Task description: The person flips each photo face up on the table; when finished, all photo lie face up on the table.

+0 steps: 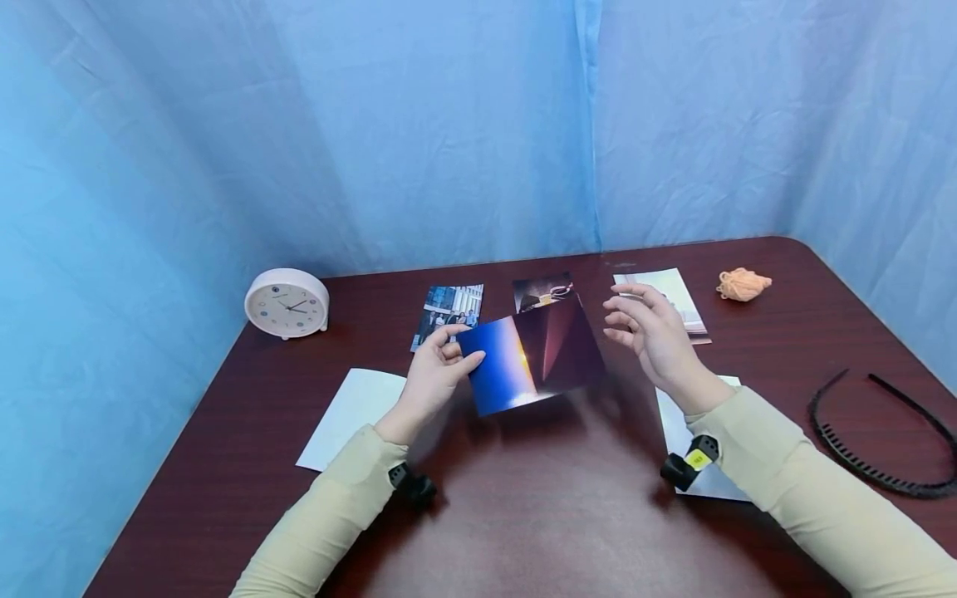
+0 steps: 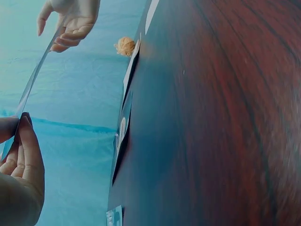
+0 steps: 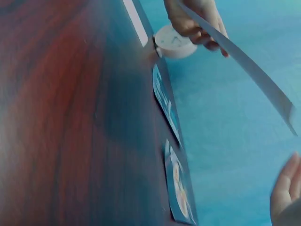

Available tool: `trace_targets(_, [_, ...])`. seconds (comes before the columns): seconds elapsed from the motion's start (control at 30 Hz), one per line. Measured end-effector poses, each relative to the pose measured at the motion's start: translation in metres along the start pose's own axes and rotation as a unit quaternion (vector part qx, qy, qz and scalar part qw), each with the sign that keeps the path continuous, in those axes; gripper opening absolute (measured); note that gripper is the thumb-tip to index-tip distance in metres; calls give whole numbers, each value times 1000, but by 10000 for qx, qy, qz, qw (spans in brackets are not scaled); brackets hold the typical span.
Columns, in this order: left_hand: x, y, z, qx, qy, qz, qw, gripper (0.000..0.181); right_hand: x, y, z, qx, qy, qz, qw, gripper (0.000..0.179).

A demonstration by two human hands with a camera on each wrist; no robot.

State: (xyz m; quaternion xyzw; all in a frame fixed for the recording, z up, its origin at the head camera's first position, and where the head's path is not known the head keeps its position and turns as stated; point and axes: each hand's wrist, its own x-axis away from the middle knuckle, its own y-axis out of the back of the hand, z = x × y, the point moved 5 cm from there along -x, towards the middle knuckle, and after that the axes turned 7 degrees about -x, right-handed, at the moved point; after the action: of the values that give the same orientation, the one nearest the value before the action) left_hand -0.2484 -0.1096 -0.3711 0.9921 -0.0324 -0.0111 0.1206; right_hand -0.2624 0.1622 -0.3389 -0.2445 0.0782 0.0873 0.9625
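A glossy photo print [image 1: 557, 345], blue and orange on its left and dark maroon on its right, is held above the table. My left hand [image 1: 434, 374] pinches its left edge between thumb and fingers. In the left wrist view the print [image 2: 35, 73] appears almost edge-on. To the right of the print, my right hand [image 1: 658, 336] is raised with loosely bent fingers, apart from the print and holding nothing. The right wrist view shows a gap between that hand [image 3: 287, 188] and the print's free end [image 3: 263, 77].
Photo prints lie along the back: a group picture [image 1: 449, 311], a dark one [image 1: 544, 289] and a pale one [image 1: 676, 291]. White sheets [image 1: 355, 415] [image 1: 706, 465] lie left and right. A clock [image 1: 287, 303], peach yarn [image 1: 743, 284] and black headband [image 1: 860, 461] sit toward the sides.
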Motion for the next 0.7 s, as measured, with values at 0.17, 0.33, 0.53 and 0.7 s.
trace_targets(0.17, [-2, 3, -5, -667, -153, 266, 9973, 42, -5, 0, 1, 879, -485, 542, 9935, 14])
trace_targets(0.33, [-4, 4, -9, -1694, -412, 618, 9827, 42, -9, -5, 3, 2204, -840, 877, 9678, 24])
trace_targets(0.53, [-5, -2, -17, -2626, -718, 1186, 9549, 41, -8, -19, -2, 3482, -732, 1556, 9215, 42])
trace_targets(0.7, [-4, -9, -22, -3018, -876, 1295, 9405, 40, -2, -31, -11, 4193, -582, 2228, 8782, 42])
